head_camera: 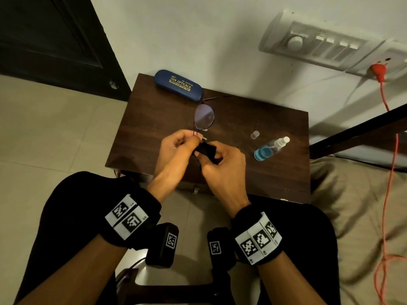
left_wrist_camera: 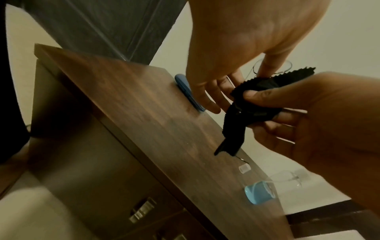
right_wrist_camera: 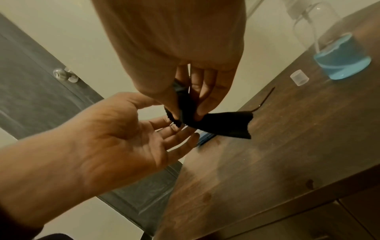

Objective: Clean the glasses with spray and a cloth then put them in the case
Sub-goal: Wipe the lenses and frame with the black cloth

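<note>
A dark wooden table [head_camera: 154, 119] stands against a white wall. At its far left corner lies a closed blue case [head_camera: 178, 85] lettered "OPTICALS". Near the right edge a spray bottle [head_camera: 269, 148] lies beside its clear cap [head_camera: 254, 135]. The left hand [head_camera: 176, 144] pinches the glasses [head_camera: 204, 116] at the bridge, their long axis running away from the person; the right hand [head_camera: 222, 164] pinches a black cloth [head_camera: 206, 151] round the nearer lens.

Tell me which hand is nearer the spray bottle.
Right. The right hand, gripping the cloth, sits just left of the bottle; the left hand lies beyond it, farther left.
</note>
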